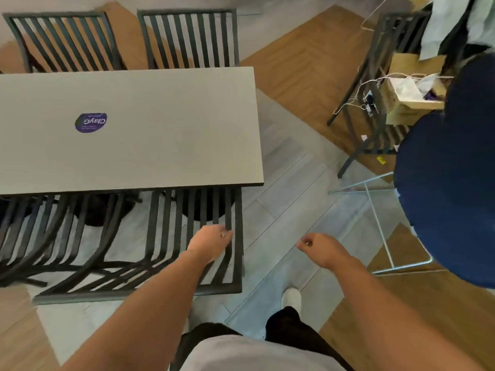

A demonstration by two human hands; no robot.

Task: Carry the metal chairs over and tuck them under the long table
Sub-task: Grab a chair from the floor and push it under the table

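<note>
One head-worn view looks steeply down, close over the long table (128, 129).

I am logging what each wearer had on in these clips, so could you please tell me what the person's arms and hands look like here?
Both forearms are bare up to the bottom edge of the picture: no sleeves, gloves, watch or bracelet show on the left hand or the right hand. No rings are plainly visible, though the fingers are small and slightly blurred. Below them show a light grey top, dark trousers and one white shoe.
</note>
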